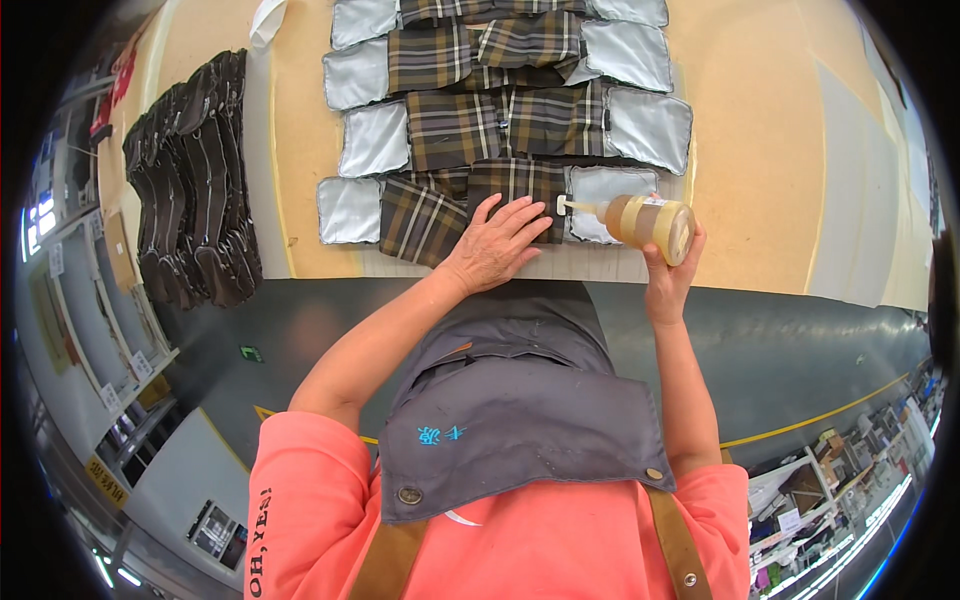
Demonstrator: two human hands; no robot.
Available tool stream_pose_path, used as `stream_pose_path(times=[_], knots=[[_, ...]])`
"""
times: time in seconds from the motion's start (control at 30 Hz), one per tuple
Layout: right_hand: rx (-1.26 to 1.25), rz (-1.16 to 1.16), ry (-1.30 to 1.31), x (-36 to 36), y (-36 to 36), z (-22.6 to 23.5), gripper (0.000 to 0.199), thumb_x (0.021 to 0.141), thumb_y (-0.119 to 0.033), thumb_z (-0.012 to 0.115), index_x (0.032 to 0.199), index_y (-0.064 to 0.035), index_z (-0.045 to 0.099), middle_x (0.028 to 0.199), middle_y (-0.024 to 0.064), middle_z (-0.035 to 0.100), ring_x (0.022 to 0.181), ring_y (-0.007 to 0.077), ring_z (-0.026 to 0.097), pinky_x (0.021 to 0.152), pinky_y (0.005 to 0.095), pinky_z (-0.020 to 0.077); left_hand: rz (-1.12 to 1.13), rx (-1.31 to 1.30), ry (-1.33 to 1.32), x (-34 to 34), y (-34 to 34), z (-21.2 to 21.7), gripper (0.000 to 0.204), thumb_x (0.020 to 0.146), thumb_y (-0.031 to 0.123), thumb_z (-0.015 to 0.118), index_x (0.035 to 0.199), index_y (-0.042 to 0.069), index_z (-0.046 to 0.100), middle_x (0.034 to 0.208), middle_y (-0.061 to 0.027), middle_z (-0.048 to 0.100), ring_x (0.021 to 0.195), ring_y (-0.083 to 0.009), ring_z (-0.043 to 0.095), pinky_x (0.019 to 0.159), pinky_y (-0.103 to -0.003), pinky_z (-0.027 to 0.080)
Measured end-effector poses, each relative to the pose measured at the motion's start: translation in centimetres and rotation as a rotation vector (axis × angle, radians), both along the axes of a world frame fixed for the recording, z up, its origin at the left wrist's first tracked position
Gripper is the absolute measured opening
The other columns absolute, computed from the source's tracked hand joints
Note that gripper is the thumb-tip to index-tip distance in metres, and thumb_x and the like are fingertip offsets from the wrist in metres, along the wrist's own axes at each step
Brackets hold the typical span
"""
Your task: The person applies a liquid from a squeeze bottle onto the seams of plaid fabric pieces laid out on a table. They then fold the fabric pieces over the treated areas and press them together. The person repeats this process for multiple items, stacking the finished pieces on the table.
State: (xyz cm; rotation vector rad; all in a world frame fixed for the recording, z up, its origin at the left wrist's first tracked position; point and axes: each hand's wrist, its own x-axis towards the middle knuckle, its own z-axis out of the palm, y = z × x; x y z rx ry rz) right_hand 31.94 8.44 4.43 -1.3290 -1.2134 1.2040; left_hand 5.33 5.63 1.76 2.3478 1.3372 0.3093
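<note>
My left hand (497, 243) lies with outstretched fingers on the nearest plaid fabric piece (425, 218), close to the table's front edge. In my right hand (672, 280) is a squeeze bottle (648, 222) with a yellowish body and a thin nozzle, tipped over to the left. Its nozzle tip is at a small white tab (562, 205) on the right edge of the plaid cloth; whether it touches cannot be made out. Silvery lining (348, 208) shows at both ends of this piece. Behind it, more plaid pieces (452, 130) with silvery ends lie in overlapping rows.
A tan-topped table (750, 200) carries the work. At its left edge, a stack of dark, wavy-edged pieces (195, 190) hangs partly over. A white strip (267, 22) lies at the back left. Shelves with goods (815, 485) stand at the lower right.
</note>
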Motion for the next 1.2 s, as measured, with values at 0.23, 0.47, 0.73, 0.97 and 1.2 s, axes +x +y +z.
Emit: stream_pose_path(times=[0.23,0.47,0.73,0.97,1.2], knots=[[-0.433,-0.202,0.882,-0.1,0.7,1.9,0.054,0.090,-0.040,0.062,0.132,-0.0096,0.046,0.125,0.0074,0.055,0.111,0.0248,0.057,0.092,0.0396,0.0541,0.092,0.014,-0.093,-0.5,-0.9,0.3,0.050,0.082,0.024,0.068,0.128,0.013,0.052,0.135,-0.0058,0.048,0.129,-0.0219,0.042,0.110,-0.044,0.026],[-0.325,-0.180,1.108,-3.2,6.8,5.7,0.066,0.083,-0.037,0.071,0.132,-0.0026,0.044,0.134,0.0156,0.050,0.120,0.0356,0.052,0.091,0.0388,0.0568,0.669,0.185,-0.111,-6.5,-4.5,2.7,0.054,0.082,0.023,0.069,0.130,0.008,0.050,0.138,-0.0154,0.042,0.131,-0.0365,0.037,0.108,-0.048,0.029],[-0.400,0.138,0.869,-13.7,6.5,5.5,0.058,0.089,-0.043,0.062,0.132,-0.0090,0.045,0.130,0.0113,0.054,0.115,0.0281,0.057,0.092,0.0432,0.0550,0.840,0.077,-0.089,-6.6,-6.2,0.6,0.071,0.079,0.033,0.072,0.135,0.001,0.042,0.140,-0.0254,0.034,0.134,-0.0429,0.029,0.110,-0.050,0.028],[-0.146,0.449,0.345,-18.7,4.8,1.1,0.059,0.093,-0.039,0.060,0.136,-0.0061,0.036,0.131,0.0121,0.049,0.116,0.0259,0.054,0.092,0.0452,0.0514,0.858,0.000,-0.116,-4.6,-6.9,-1.0,0.073,0.081,0.035,0.070,0.137,0.001,0.039,0.146,-0.0265,0.028,0.139,-0.0423,0.023,0.112,-0.050,0.026],[-0.071,0.549,0.193,-21.4,4.4,-1.1,0.072,0.085,-0.034,0.072,0.133,-0.0023,0.029,0.135,0.0193,0.045,0.124,0.0263,0.045,0.106,0.0383,0.0344,0.863,-0.026,-0.158,-4.5,-6.9,-1.0,0.074,0.081,0.034,0.070,0.139,0.002,0.037,0.149,-0.0251,0.025,0.140,-0.0412,0.022,0.112,-0.050,0.025]])
